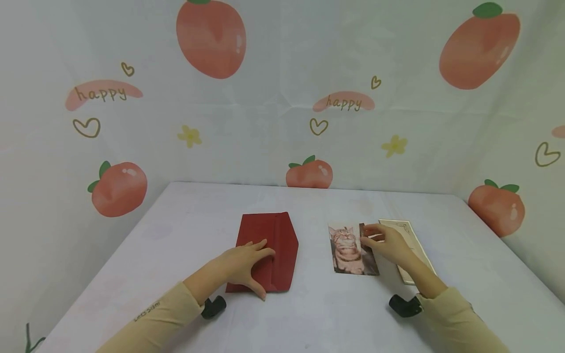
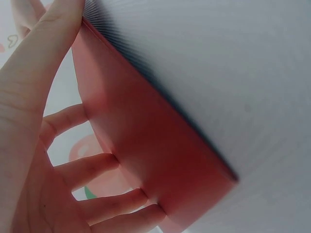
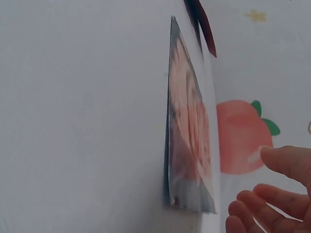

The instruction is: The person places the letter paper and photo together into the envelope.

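A red paper envelope (image 1: pixel 287 250) lies on the table left of the middle, its pointed flap turned out to the right. My left hand (image 1: pixel 243 263) rests on it with fingers and thumb spread; in the left wrist view the fingertips touch the envelope (image 2: pixel 150 136). To the right lies a photo card of a cat (image 1: pixel 347 250). My right hand (image 1: pixel 390 245) hovers over that card's right edge, fingers loosely bent. The right wrist view shows thumb and fingers (image 3: pixel 257 199) apart, nothing between them, beside the photo card (image 3: pixel 187 136).
A cream card with a decorated border (image 1: pixel 403 226) lies right of the photo card, partly covered by my right hand and forearm. Black wrist devices (image 1: pixel 214 308) sit under both sleeves. A patterned cloth (image 1: pixel 265 127) hangs behind the white-covered table (image 1: pixel 309 318).
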Available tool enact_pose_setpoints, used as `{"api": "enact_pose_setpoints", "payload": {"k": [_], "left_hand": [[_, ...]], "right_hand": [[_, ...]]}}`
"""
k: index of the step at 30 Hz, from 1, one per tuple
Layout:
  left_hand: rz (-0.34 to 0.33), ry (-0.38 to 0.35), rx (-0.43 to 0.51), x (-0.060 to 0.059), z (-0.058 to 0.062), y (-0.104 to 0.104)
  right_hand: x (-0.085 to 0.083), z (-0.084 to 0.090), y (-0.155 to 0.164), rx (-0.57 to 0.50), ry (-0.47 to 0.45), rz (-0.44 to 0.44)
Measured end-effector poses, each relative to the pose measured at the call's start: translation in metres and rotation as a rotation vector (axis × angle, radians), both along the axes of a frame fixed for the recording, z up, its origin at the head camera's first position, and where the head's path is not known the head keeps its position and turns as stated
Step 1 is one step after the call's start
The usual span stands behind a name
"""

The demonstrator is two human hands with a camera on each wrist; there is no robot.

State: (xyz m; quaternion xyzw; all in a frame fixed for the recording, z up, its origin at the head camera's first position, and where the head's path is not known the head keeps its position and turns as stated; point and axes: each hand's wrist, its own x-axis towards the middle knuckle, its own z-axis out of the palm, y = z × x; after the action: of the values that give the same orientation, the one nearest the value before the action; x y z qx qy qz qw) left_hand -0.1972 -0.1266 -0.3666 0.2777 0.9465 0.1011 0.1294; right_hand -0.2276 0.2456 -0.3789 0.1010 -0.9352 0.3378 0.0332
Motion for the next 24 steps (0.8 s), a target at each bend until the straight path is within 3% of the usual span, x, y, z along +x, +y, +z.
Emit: {"api": "enact_pose_setpoints", "payload": {"k": [9,17,24], "left_hand": [[0.004,0.000,-0.008,-0.001,-0.002,0.000],[0.008,-0.006,-0.011,0.000,-0.002,0.000],[0.007,-0.004,-0.008,-0.001,-0.003,0.000]], "right_hand": [[0.000,-0.001,0.009,0.017,-0.057,-0.059],[-0.003,-0.008,0.012,-0.009,-0.162,-0.096],[-0.007,-0.014,0.011,-0.007,-0.162,-0.093]]}}
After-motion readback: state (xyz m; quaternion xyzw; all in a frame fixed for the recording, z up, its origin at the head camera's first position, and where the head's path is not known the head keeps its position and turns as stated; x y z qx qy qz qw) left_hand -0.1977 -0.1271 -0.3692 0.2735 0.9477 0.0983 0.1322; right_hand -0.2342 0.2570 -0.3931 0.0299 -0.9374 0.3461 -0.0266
